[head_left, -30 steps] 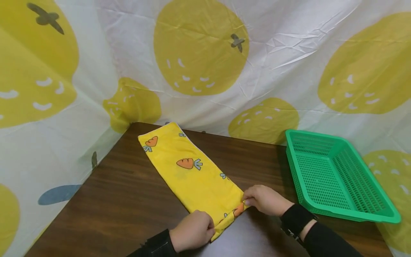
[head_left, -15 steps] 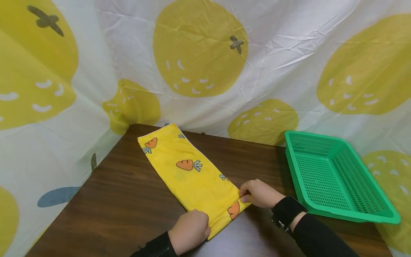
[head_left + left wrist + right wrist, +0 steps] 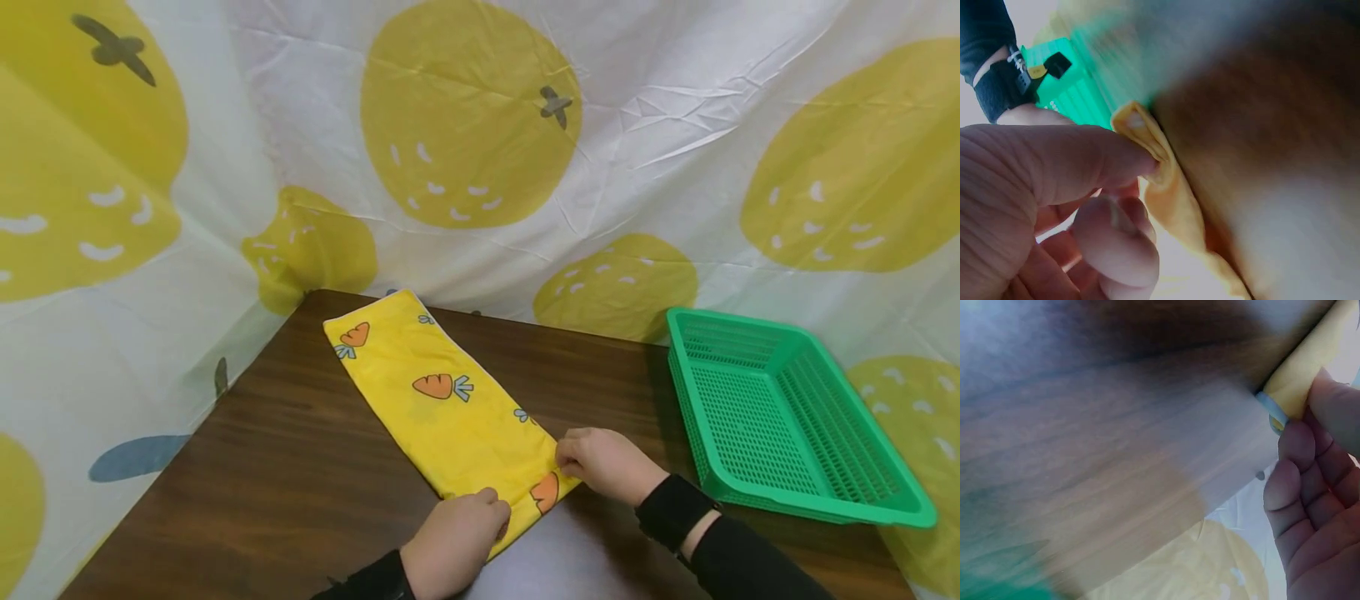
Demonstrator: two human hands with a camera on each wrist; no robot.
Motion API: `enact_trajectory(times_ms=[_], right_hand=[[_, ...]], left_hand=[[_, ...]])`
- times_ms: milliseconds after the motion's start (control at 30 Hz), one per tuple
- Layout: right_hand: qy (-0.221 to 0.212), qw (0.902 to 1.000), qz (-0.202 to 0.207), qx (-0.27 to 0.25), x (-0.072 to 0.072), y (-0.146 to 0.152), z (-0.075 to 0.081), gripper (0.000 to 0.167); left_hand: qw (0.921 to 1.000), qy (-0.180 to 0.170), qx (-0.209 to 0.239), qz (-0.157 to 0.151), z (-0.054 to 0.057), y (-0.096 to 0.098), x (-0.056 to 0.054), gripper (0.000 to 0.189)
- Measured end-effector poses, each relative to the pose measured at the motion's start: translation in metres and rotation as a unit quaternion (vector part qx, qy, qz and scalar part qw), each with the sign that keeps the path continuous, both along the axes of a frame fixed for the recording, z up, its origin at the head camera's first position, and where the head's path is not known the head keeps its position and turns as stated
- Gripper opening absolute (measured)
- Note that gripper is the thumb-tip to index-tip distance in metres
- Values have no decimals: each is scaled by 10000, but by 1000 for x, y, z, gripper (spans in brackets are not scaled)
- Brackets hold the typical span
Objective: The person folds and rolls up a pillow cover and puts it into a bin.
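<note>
A yellow cloth [image 3: 480, 433] with a carrot print and pale edging lies in a long strip, slanting across the table, its near end turned over in a narrow fold. My left hand [image 3: 459, 537] pinches the left end of that fold; in the left wrist view the thumb [image 3: 1129, 156] presses on the layered yellow edge [image 3: 1169, 194]. At the fold's right end, my right hand [image 3: 611, 463] pinches the cloth between thumb and curled fingers. The right wrist view shows the thumb [image 3: 1338, 412] on the rolled yellow edge [image 3: 1294, 381], a strip of pale edging beside the fingertips.
A green perforated plastic basket [image 3: 765, 408] stands on the right side of the brown wooden table [image 3: 285, 467]. A white curtain [image 3: 645, 108] printed with big yellow fruits hangs behind and along the left edge of the table.
The fold at the near end has been flattened and straightened. My right hand has shifted left along it, and the fingers of my left hand have moved onto the fold.
</note>
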State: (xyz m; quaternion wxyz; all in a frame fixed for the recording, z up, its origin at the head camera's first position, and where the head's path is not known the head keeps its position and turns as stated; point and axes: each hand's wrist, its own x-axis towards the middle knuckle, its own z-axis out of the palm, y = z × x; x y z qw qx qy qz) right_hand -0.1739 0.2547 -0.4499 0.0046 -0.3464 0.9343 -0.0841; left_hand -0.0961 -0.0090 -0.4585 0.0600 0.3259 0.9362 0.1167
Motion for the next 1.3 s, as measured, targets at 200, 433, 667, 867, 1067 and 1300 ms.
enact_trajectory(times_ms=[200,433,667,867,1067,1300], right_hand=[[325,9985,452,1,7,6,-2,8],[523,9967,511,340,10,15,1,36],[632,9957,519,430,9,13,1,34],[672,9955,524,407,9,13,0,31],[650,9961,486,347,10,13,-2,27],[728,9956,483,330,12,14,-3,23]], left_hand=[[9998,37,-70,-184,0,3,7,10],[9994,-210,-156,217,3,9,12,34],[9996,45,-190,212,-25,13,6,33],[9989,451,-18,153,-13,12,15,25],[9944,990,-260,268,-7,15,24,23],[9859,1417,-827,328,-7,16,28,30]])
